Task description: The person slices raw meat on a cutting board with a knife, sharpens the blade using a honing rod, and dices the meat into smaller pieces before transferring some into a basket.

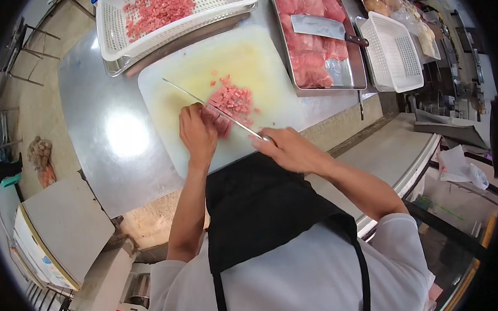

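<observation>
My right hand (286,149) is closed round the handle of a long, thin-bladed knife (202,103), its blade slanting to the upper left across the meat. With bent fingers, my left hand (197,133) holds a piece of raw meat (220,124) down, close beside the blade. Small diced meat (235,100) lies heaped on the far side of the blade, with a few loose cubes around it. Under all this is a white cutting board (166,112), stained yellowish in its upper part.
A white perforated basket (110,36) with diced meat stands at the back left. To the right, a metal tray (357,73) holds large meat pieces, with a cleaver (318,27) across them. Beyond it sits another white basket (391,49). The steel table (94,179) extends left.
</observation>
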